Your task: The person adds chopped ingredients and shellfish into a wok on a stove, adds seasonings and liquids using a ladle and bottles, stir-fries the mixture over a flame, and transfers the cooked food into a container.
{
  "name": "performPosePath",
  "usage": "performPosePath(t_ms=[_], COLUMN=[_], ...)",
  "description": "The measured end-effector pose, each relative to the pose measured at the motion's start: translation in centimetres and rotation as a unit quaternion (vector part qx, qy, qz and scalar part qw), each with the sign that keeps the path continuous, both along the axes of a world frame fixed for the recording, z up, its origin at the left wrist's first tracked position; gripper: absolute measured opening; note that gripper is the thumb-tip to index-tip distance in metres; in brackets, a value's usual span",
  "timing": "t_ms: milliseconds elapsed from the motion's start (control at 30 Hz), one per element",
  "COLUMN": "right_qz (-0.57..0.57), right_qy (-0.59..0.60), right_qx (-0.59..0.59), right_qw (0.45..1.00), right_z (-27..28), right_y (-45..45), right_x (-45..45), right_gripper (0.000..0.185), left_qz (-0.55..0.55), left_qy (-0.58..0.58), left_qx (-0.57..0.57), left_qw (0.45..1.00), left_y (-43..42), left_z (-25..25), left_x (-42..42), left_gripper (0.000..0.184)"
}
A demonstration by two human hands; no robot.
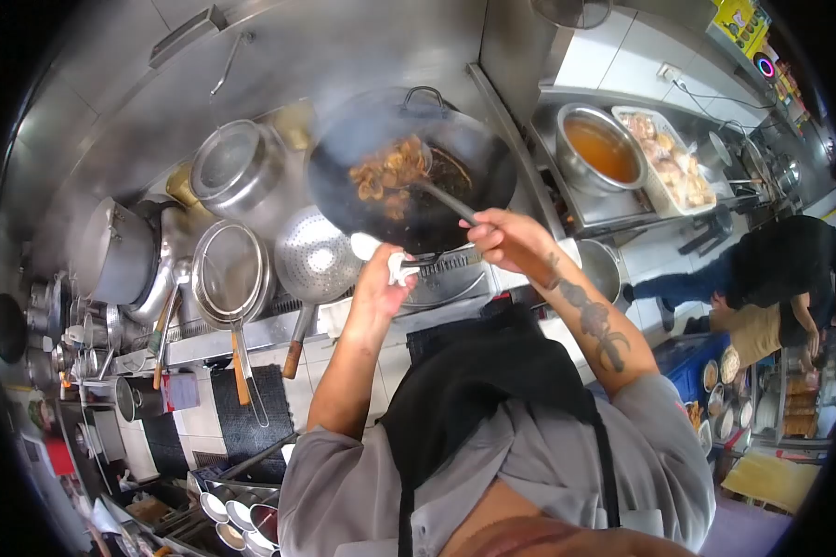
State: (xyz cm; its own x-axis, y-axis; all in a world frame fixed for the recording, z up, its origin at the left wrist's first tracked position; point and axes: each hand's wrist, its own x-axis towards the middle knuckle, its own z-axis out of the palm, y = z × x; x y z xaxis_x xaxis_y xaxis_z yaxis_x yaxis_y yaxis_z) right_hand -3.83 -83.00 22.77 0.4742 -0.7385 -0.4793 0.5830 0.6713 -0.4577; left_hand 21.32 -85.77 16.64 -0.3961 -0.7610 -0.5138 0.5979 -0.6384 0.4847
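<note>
A large black wok (344, 200) sits on the stove, with steam rising from its left side. Sliced brown food (390, 167) lies in it, beside dark sauce. My right hand (506, 237) is closed around the handle of a metal ladle (450, 200), whose bowl rests among the food. At the wok's near rim, my left hand (387, 276) grips a white cloth (400, 268) against the near loop handle. The cloth partly covers that handle.
Left of the wok are a perforated strainer (318, 255), a fine-mesh strainer (229, 269) and a lidded pot (232, 167). On the right stand a pot of orange liquid (604, 153) and a white tray of pale food (664, 158). Another person (762, 278) bends at far right.
</note>
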Motion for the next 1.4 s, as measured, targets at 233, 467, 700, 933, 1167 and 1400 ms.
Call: performPosePath(t_ms=[233, 467, 700, 933, 1167, 1400], right_qz=[-0.009, -0.006, -0.015, -0.095, -0.169, -0.258], right_qy=[-0.108, 0.003, -0.156, -0.074, -0.051, 0.003], right_qx=[0.058, 0.008, -0.018, -0.062, -0.059, -0.055], right_qw=[0.992, 1.000, 0.987, 0.991, 0.982, 0.964], right_z=[0.4, 1.5, 2.8, 8.1, 13.6, 18.8], right_y=[2.6, 6.5, 6.6, 14.0, 19.9, 24.6], right_x=[-1.1, -0.6, -2.6, 1.9, 7.7, 16.4], right_gripper=[0.025, 0.030, 0.015, 0.011, 0.019, 0.028], left_qz=[-0.013, -0.072, -0.086, -0.181, -0.223, -0.294], left_qy=[0.062, 0.128, 0.056, 0.118, 0.121, 0.146], left_qx=[0.065, 0.000, -0.062, -0.098, -0.070, -0.029], left_qw=[0.996, 0.989, 0.993, 0.971, 0.965, 0.944], left_y=[2.1, 3.0, 3.7, 5.5, 8.4, 8.9], left_z=[-1.6, 0.1, 5.3, 4.5, 10.9, 14.8], left_x=[0.6, 0.9, -0.9, 3.7, 7.7, 13.6], left_gripper=[0.005, 0.008, 0.008, 0.010, 0.012, 0.016])
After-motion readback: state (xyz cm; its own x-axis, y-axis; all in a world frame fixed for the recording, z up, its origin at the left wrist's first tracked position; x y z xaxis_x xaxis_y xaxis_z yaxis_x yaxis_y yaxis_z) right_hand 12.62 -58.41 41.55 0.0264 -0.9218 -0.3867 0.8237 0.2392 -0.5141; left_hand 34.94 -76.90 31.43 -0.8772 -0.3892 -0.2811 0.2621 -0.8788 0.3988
